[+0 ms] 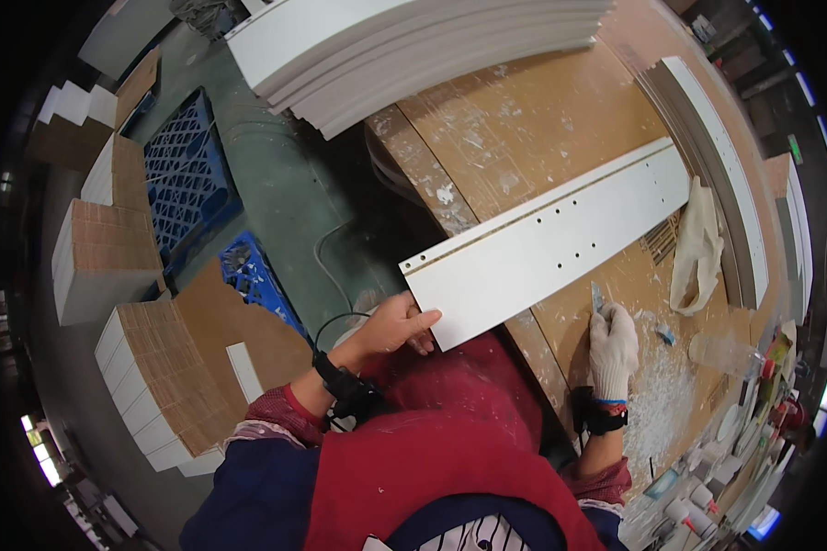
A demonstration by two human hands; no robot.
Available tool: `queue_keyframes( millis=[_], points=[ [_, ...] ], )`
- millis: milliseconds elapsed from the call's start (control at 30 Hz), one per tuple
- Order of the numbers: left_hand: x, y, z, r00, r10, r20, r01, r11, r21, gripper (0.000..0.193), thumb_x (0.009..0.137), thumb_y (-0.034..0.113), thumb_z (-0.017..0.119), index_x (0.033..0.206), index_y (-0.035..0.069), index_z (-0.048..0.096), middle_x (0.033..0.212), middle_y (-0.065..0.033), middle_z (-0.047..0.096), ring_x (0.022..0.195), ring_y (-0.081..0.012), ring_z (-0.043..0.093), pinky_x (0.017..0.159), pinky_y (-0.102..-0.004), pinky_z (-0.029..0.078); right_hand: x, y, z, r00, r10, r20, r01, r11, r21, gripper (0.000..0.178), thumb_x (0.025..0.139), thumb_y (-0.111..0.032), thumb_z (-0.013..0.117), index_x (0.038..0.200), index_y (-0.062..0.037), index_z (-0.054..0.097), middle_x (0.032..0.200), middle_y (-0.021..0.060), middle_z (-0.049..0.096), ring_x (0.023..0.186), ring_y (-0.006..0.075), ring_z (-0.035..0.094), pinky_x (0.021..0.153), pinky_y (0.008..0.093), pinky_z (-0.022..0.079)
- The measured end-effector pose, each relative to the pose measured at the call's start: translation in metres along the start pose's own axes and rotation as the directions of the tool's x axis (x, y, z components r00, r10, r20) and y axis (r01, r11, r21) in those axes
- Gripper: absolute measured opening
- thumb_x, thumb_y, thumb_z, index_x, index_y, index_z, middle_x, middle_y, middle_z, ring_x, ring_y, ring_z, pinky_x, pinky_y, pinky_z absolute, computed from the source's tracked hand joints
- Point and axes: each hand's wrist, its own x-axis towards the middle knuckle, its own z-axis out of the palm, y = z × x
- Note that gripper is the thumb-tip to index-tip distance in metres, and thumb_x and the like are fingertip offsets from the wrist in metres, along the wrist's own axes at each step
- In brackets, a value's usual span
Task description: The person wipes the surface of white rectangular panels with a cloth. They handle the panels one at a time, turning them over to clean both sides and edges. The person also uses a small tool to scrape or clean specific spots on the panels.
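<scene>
A long white panel (551, 241) with a groove along one edge and several drilled holes lies slanted across the brown workbench (524, 110). My bare left hand (393, 326) grips its near end, which juts past the bench edge. My right hand (612, 347) wears a white glove and holds a small thin tool (597, 297) upright, just below the panel's lower edge. White shavings lie around that hand.
A stack of white panels (413, 46) sits at the bench's far end, more panels (726, 184) line its right side, beside a crumpled white cloth (696, 248). Small containers (708, 487) crowd the right. Blue crates (188, 170) and panel stacks (156, 386) stand on the floor left.
</scene>
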Motion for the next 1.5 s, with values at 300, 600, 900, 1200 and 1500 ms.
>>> queue_keyframes(
  millis=[300, 600, 900, 1200, 1500],
  points=[
    [-0.003, -0.006, 0.003, 0.996, -0.001, 0.094, 0.004, 1.0, -0.027, 0.041, 0.094, 0.025, 0.052, 0.117, -0.008, 0.047, 0.09, -0.0155, 0.065, 0.071, -0.0182, 0.066, 0.064, -0.0269, 0.055, -0.01, 0.003, -0.008, 0.971, -0.205, 0.122, 0.196, 0.977, 0.08, 0.012, 0.078, -0.013, 0.064, 0.079, -0.0035, 0.057, 0.065, 0.0051, 0.053, 0.061, 0.0156, 0.052, 0.058, 0.0293, 0.043],
    [-0.001, 0.001, 0.012, 0.985, -0.031, 0.168, 0.032, 0.999, -0.003, 0.036, 0.093, 0.023, 0.054, 0.115, -0.005, 0.05, 0.086, -0.0133, 0.063, 0.068, -0.0159, 0.064, 0.059, -0.0263, 0.054, 0.074, -0.04, -0.024, 0.839, -0.474, -0.266, 0.518, 0.846, 0.127, 0.019, 0.084, -0.001, 0.055, 0.103, -0.0024, 0.057, 0.086, 0.0123, 0.058, 0.075, 0.0236, 0.058, 0.072, 0.0322, 0.047],
    [-0.003, -0.006, 0.02, 0.989, 0.068, 0.131, -0.051, 0.99, -0.13, 0.034, 0.09, 0.011, 0.056, 0.117, -0.006, 0.044, 0.078, -0.0103, 0.062, 0.062, -0.015, 0.063, 0.054, -0.0253, 0.053, 0.077, -0.079, 0.032, 0.706, -0.645, -0.292, 0.61, 0.764, -0.21, 0.023, 0.084, -0.015, 0.059, 0.107, -0.0155, 0.062, 0.088, 0.0093, 0.062, 0.074, 0.0286, 0.062, 0.063, 0.0373, 0.051],
    [0.016, -0.042, 0.015, 0.935, 0.343, 0.093, -0.326, 0.931, -0.162, 0.04, 0.09, 0.017, 0.06, 0.12, -0.002, 0.042, 0.085, -0.0119, 0.064, 0.067, -0.0154, 0.065, 0.057, -0.0247, 0.053, -0.051, -0.172, 0.053, 0.409, -0.89, 0.202, 0.888, 0.439, 0.137, 0.026, 0.078, -0.007, 0.059, 0.104, -0.0079, 0.058, 0.081, 0.0096, 0.057, 0.073, 0.0294, 0.057, 0.064, 0.0386, 0.047],
    [0.021, -0.047, 0.01, 0.95, 0.266, 0.164, -0.224, 0.946, -0.236, 0.038, 0.087, 0.011, 0.063, 0.117, 0.001, 0.041, 0.08, -0.0103, 0.062, 0.066, -0.0163, 0.065, 0.055, -0.0252, 0.053, -0.038, -0.182, 0.052, 0.408, -0.887, 0.215, 0.897, 0.434, 0.087, 0.024, 0.079, -0.009, 0.057, 0.104, -0.0116, 0.057, 0.083, 0.009, 0.058, 0.081, 0.0303, 0.058, 0.067, 0.0405, 0.048]
  ],
)
